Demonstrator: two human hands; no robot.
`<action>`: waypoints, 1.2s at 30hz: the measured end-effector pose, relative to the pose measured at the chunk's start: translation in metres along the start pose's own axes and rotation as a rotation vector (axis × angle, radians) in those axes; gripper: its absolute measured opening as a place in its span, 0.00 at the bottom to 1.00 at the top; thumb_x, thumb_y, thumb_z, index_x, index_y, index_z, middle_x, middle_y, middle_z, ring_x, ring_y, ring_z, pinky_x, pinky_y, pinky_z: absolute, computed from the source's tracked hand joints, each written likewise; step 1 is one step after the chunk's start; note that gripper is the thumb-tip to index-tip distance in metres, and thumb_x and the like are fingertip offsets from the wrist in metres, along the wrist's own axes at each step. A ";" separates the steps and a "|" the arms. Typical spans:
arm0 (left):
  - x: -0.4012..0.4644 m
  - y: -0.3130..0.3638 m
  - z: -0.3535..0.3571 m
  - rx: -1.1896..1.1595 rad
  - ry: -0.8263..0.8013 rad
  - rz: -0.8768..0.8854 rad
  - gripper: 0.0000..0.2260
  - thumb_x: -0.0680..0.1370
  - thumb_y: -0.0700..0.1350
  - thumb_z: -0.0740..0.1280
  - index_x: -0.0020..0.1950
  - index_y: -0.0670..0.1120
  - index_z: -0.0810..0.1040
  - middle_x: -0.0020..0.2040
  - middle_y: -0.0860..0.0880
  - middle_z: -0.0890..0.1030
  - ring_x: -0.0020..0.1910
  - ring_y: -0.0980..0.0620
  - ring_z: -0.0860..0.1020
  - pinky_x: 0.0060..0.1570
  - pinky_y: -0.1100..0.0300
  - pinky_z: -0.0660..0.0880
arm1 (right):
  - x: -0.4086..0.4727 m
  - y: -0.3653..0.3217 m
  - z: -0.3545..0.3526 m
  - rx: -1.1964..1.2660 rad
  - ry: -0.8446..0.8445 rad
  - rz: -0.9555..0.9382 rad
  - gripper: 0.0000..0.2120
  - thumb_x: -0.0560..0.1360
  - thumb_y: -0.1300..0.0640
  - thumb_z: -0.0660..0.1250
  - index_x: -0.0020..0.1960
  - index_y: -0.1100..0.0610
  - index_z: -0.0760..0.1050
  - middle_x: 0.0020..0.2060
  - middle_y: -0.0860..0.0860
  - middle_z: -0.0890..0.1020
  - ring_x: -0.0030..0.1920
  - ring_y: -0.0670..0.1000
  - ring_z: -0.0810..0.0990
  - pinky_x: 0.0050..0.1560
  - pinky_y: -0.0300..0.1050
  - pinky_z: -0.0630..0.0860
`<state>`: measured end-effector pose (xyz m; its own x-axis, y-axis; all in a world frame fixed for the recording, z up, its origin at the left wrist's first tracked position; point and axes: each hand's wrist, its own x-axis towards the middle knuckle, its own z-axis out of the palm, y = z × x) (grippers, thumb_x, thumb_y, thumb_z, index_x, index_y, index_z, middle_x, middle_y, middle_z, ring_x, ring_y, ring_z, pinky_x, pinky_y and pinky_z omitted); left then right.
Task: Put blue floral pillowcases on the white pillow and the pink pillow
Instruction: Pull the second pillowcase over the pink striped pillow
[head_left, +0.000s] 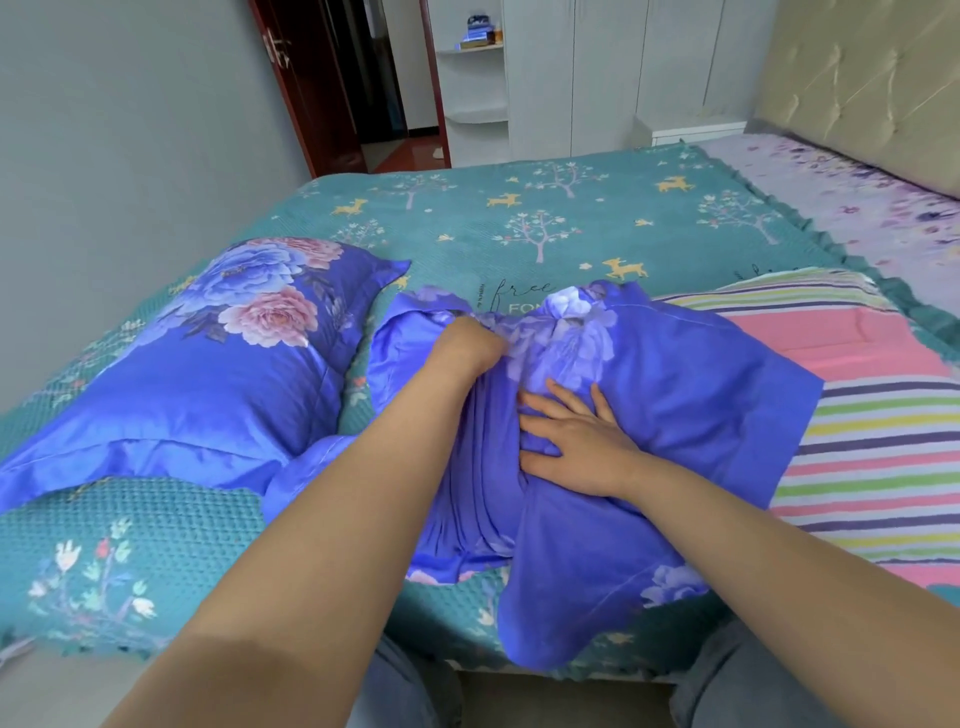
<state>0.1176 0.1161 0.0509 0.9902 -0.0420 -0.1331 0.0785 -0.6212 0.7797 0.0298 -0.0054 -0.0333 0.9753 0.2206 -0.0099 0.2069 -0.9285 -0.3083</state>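
Note:
A blue floral pillowcase (675, 395) lies bunched across the left end of a pink pillow (878, 415) with coloured stripes, on the bed in front of me. My left hand (467, 345) grips the gathered cloth at the far edge of the case, its fingers curled out of sight in the folds. My right hand (576, 441) presses flat on the blue cloth with fingers spread. To the left lies another pillow (218, 364) fully inside a blue floral pillowcase. The pink pillow's left part is hidden under the cloth.
A teal bedspread (519, 218) with trees and deer covers the bed. A lilac floral sheet (857, 202) and a padded headboard (872, 78) are at the far right. A white wardrobe (597, 67) and an open doorway (384, 78) stand beyond the bed.

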 end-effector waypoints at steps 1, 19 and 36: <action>0.003 0.003 0.000 0.036 0.016 -0.017 0.15 0.79 0.43 0.61 0.63 0.39 0.75 0.64 0.39 0.76 0.64 0.42 0.73 0.63 0.54 0.70 | -0.001 0.001 0.000 0.005 0.002 -0.003 0.26 0.76 0.38 0.56 0.73 0.35 0.55 0.75 0.35 0.49 0.76 0.45 0.41 0.72 0.60 0.34; -0.060 -0.092 -0.017 0.504 0.075 0.108 0.15 0.75 0.57 0.64 0.38 0.46 0.70 0.49 0.42 0.79 0.52 0.40 0.76 0.44 0.54 0.69 | 0.028 0.015 -0.005 0.106 0.036 0.090 0.32 0.73 0.34 0.58 0.74 0.39 0.54 0.75 0.36 0.52 0.76 0.43 0.45 0.73 0.58 0.36; -0.122 -0.124 0.022 0.045 0.340 0.119 0.12 0.76 0.49 0.66 0.56 0.44 0.75 0.45 0.43 0.80 0.50 0.41 0.74 0.48 0.51 0.71 | 0.021 0.006 -0.001 -0.058 0.069 0.114 0.31 0.76 0.38 0.57 0.75 0.39 0.49 0.76 0.39 0.48 0.76 0.45 0.43 0.73 0.58 0.36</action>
<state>-0.0159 0.1806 -0.0428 0.9744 0.1421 0.1745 -0.0376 -0.6616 0.7489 0.0520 -0.0067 -0.0348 0.9953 0.0935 0.0247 0.0967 -0.9625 -0.2534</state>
